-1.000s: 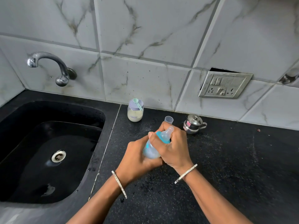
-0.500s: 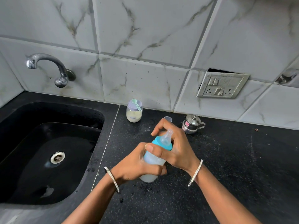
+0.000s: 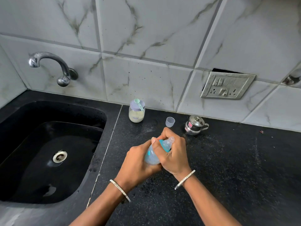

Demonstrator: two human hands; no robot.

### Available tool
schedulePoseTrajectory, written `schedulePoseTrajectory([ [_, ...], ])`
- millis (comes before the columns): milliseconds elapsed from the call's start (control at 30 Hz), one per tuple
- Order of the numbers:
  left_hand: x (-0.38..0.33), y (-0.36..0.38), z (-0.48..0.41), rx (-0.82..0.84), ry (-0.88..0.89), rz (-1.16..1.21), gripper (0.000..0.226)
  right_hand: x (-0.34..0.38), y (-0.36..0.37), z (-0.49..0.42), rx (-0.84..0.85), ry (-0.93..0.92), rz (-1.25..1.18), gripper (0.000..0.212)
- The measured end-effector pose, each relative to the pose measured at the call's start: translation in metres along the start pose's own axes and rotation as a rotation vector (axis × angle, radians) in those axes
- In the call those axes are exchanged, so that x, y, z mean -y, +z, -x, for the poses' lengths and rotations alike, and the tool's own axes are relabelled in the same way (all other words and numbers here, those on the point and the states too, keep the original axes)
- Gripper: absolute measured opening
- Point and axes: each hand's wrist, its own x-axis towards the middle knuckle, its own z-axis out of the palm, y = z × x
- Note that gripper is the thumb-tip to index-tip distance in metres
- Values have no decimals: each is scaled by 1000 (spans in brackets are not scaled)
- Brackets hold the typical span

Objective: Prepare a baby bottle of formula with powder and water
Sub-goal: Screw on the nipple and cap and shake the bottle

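Observation:
A baby bottle (image 3: 152,156) with a teal collar and a clear teat is held tilted above the black counter, teat pointing up and right. My left hand (image 3: 138,162) wraps the bottle's body from the left. My right hand (image 3: 174,154) grips its collar and upper part from the right. A jar of pale powder (image 3: 136,113) with a lilac lid stands by the wall, a green scoop (image 3: 140,103) lying on the lid. A small clear cap (image 3: 170,122) sits upright behind my hands.
A small steel pot with lid (image 3: 194,125) stands right of the cap. A deep black sink (image 3: 48,152) with a wall tap (image 3: 52,66) lies to the left. A switch plate (image 3: 227,85) is on the tiled wall. The black counter (image 3: 236,168) stretches right.
The bottle has gone from nearly upright half a second ago to tilted and lower again, as it was a second ago. My right fingers have closed around its top.

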Motion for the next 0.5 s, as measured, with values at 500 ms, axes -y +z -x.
schedulePoseTrajectory([
  [500,15,-5,-22,47,-79,199,26,-6,3,-21,108,69,-15,47],
])
